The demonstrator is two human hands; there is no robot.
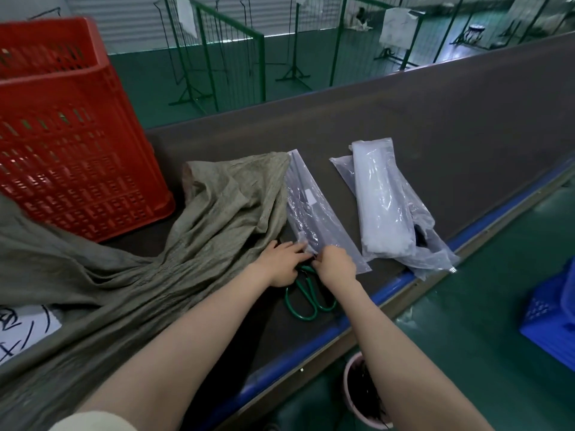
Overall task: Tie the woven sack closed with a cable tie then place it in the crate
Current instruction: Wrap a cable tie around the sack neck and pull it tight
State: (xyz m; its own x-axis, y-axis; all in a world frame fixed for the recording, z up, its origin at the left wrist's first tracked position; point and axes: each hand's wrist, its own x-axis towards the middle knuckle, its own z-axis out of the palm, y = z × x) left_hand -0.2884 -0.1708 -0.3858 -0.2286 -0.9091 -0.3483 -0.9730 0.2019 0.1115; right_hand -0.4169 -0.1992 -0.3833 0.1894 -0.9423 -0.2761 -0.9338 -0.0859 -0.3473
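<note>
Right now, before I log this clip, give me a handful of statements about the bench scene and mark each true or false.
1. Both hands are at the near end of a clear plastic packet. True: the left hand and right hand meet there.
2. The woven sack is already inside the red crate. False: it lies spread on the bench beside the crate.
3. Green-handled scissors lie on the bench just below the hands. True.
4. The scissors are held in the right hand. False: they lie on the bench.
5. A second plastic packet lies to the right of the first. True.
</note>
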